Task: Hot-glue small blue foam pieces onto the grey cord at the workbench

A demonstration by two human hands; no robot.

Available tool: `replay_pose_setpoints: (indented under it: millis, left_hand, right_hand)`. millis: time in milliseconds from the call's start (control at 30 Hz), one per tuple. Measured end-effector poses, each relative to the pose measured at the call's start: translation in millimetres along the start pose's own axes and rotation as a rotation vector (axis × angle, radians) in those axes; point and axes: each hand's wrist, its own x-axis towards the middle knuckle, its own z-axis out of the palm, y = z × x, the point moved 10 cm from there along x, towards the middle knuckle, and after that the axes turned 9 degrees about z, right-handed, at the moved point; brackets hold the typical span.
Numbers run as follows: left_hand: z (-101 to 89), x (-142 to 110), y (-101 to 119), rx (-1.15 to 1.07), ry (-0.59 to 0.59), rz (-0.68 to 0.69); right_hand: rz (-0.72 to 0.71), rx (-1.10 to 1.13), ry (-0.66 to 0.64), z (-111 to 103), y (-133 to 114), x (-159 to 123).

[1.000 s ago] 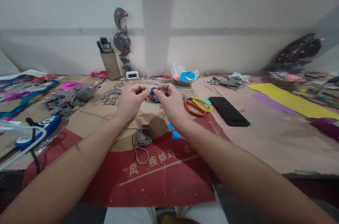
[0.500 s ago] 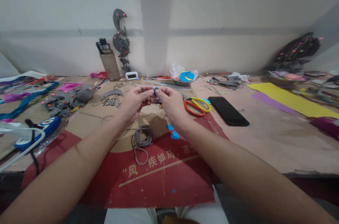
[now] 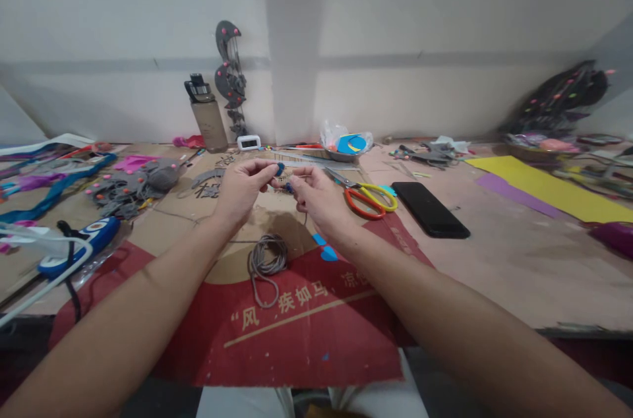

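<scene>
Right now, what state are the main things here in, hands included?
Left hand: pinching a small blue piece
Right hand: curled, contents unclear
Grey cord: coiled, one loop loose
Scissors: lying down, unheld
Black phone: lying flat, screen dark
Bottle: standing, lid on
White display: standing, reading unclear
Yellow sheet: lying flat

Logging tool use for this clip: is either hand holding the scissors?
No, the scissors lie on the table beside the right hand, and the left hand pinches a small blue piece.
</scene>
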Motion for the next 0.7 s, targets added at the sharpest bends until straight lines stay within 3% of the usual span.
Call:
replay_pose_setpoints:
  millis: [267, 433, 533, 700]
  left_hand:
    - [-38.7, 18.0, -14.8, 0.147, 0.121, 0.017]
    - [-78.7, 29.8, -22.3, 0.141, 0.301, 0.021]
    - [-102.9, 33.5, -34.0, 0.082, 0.422, -0.028]
    - [-127.3, 34.6, -44.9, 0.053, 0.529, -0.058]
  right_hand:
    - [0.057, -0.038, -0.137, 8.0, 5.8, 0.3]
    - [0.158, -0.021, -0.276, 22.1, 9.2, -8.8]
    - [0.129, 0.065, -0.344, 26.4, -3.1, -15.2]
    - [0.014, 0.154, -0.472, 33.4, -33.7, -29.8]
